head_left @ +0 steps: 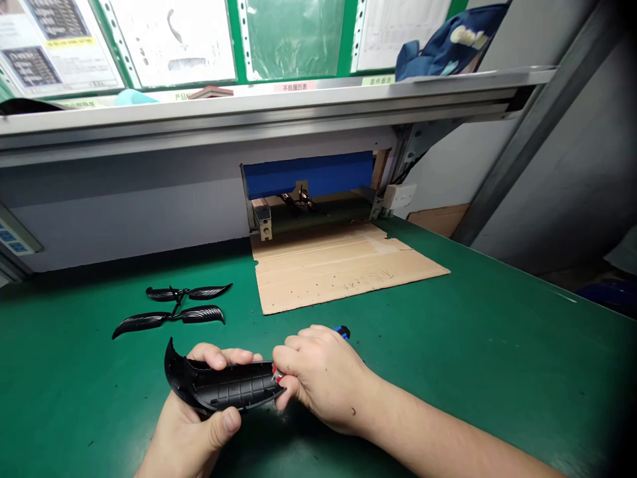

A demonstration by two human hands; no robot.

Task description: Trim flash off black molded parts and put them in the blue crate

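Observation:
A curved black plastic shell (233, 386) lies hollow side up in my left hand (199, 405), whose thumb and fingers grip it by its long edges. The shell's ribbed inside faces me, and its left end rises to a point. My right hand (318, 375) is closed around a hand tool (342, 332) with a blue-and-black end and a red front part. The red front meets the shell's right end. My fingers hide most of the tool, so its exact kind cannot be made out.
Black ribbed wing-shaped plastic parts (174, 312), joined by a thin runner, lie at the left on the green table (428, 372). A cardboard sheet (343, 265) with dark scraps extends under a blue-covered opening (308, 176). A metal shelf edge (249, 126) crosses above.

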